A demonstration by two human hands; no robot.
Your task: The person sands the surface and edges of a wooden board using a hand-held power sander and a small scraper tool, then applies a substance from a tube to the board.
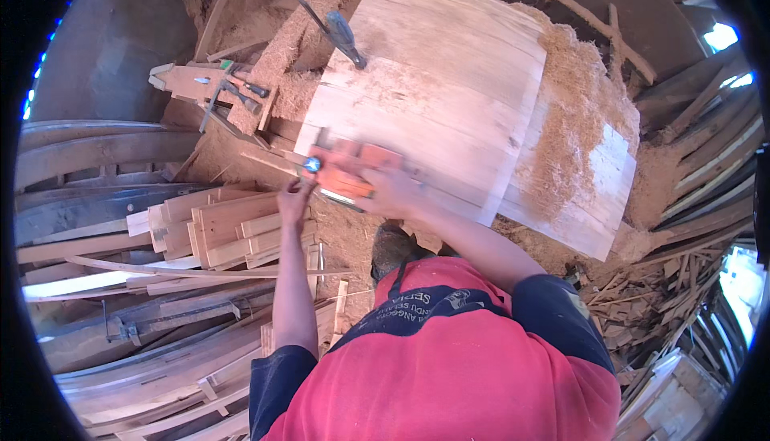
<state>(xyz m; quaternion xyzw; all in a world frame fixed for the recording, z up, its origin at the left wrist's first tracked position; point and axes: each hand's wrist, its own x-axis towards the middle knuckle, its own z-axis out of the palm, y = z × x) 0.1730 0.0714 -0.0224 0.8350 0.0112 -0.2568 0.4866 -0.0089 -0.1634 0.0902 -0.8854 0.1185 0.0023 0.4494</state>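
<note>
An orange power planer (pixel 346 184), blurred, lies on the near left edge of a pale wooden panel (pixel 449 64). My right hand (pixel 391 192) is closed round its rear part. At the planer's left end is a round, bright blue-and-white part (pixel 312 164). Just below that part, my left hand (pixel 295 199) has its fingers bent together in a pinch; what they hold, if anything, is too small to make out. A clamp (pixel 341 38) with a blue handle is at the panel's upper left edge. Wood shavings (pixel 581 116) cover much of the panel's right side.
Left of the panel, hand tools with dark handles (pixel 245 96) lie on a wooden piece. Stacked boards (pixel 233 228) stand by my left forearm, with long curved planks (pixel 144 361) below them. Offcuts (pixel 642 305) are heaped at the right, and a dark shoe (pixel 391 252) shows below the planer.
</note>
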